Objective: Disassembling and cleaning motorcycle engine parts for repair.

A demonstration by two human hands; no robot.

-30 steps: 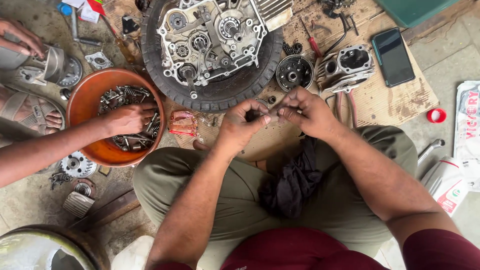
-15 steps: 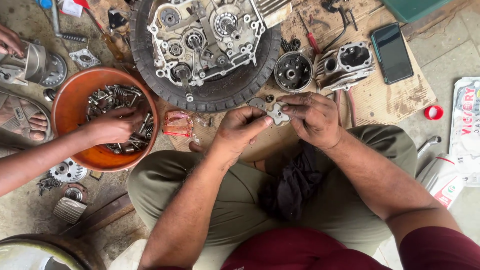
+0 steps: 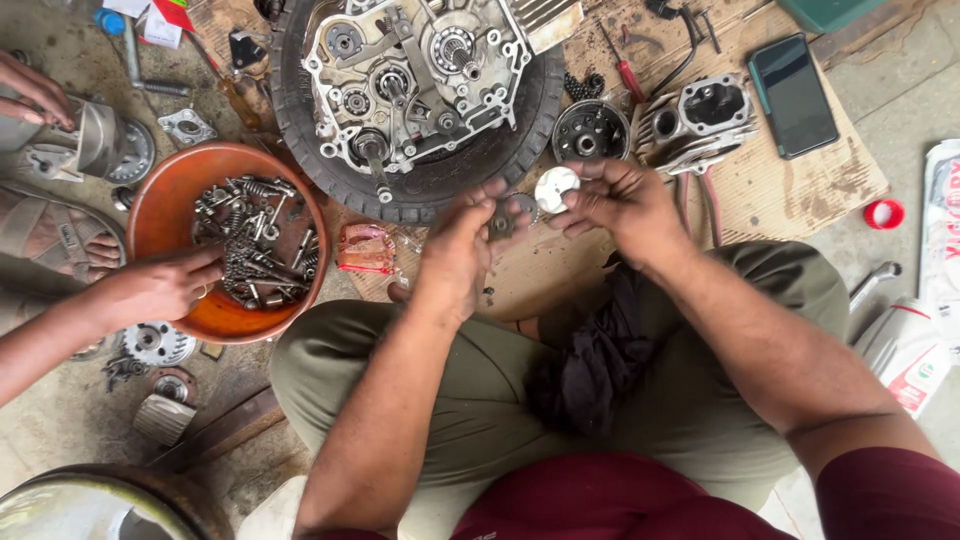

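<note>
A small pale round part point(image 3: 556, 187) is pinched between the fingertips of the right hand point(image 3: 618, 203), just above the person's knees and in front of the tyre point(image 3: 430, 185). The left hand point(image 3: 462, 250) is closed on a small dark metal piece point(image 3: 500, 225), touching distance from the right. An open engine case point(image 3: 415, 65) lies inside the tyre. On the cardboard sheet point(image 3: 800, 190) to the right rest a cylinder block point(image 3: 700, 115) and a dark phone point(image 3: 792, 95) near its far corner. A black rag point(image 3: 590, 360) lies on the lap. At left, another person's hand point(image 3: 160, 290) rests on the rim of an orange bowl point(image 3: 160, 200) of bolts.
</note>
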